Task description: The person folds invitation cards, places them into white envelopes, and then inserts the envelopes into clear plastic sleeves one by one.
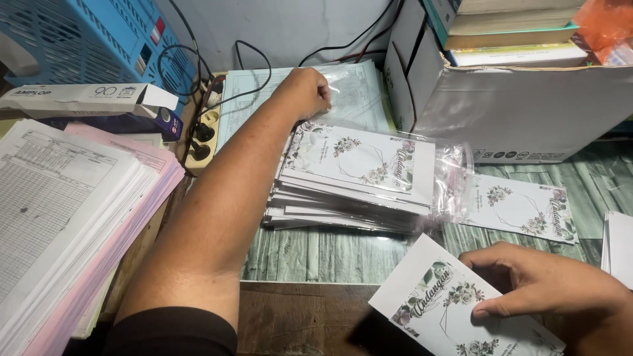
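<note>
My left hand (306,91) reaches far across the desk and rests with fingers curled on a pile of clear plastic sleeves (356,92) behind a stack of wrapped floral cards (353,175). Whether it grips a sleeve is hidden by the knuckles. My right hand (547,283) holds one white card with a floral print (448,306) at the near right, thumb on top, fingers beneath. A single wrapped card (524,207) lies to the right of the stack.
Thick piles of white and pink printed sheets (66,211) fill the left. A power strip with plugs (201,135) and cables sits behind them, by a blue basket (86,39). A white cardboard box with books (521,99) stands at the back right.
</note>
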